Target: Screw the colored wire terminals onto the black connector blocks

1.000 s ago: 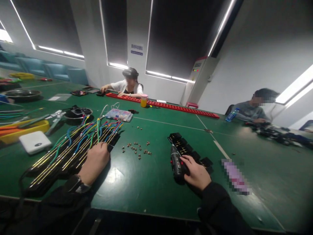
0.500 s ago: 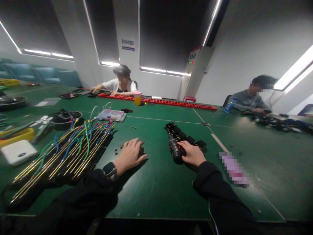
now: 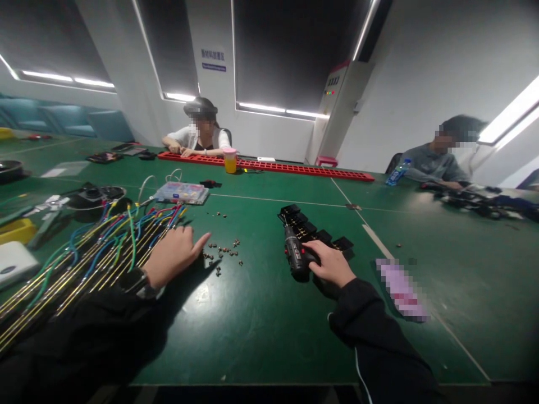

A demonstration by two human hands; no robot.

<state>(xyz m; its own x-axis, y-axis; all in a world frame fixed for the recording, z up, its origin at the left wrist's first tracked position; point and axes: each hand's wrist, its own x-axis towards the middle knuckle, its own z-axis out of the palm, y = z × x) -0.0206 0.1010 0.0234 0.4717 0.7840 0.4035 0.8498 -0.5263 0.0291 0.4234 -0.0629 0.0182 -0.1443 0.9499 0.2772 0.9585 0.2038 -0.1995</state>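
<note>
My right hand is wrapped round the handle of a black cordless screwdriver with red buttons. Its bit end points away from me, at a row of small black parts with brass-coloured bits. My left hand is over the right edge of a bundle of dark strips with yellow rods and coloured wires. Its thumb sticks out to the right, apart from the other fingers, whose tips are hidden. Several small brass screws lie loose on the green table just right of that hand.
A clear compartment box stands behind the bundle. Across the table run a long red slotted strip and a jar of yellow liquid. A purple item lies at right. Two people sit opposite, one near a water bottle.
My left hand has lifted off the screws and moved left to the rod bundle, uncovering the screws. The right hand keeps hold of the screwdriver in nearly the same place.
</note>
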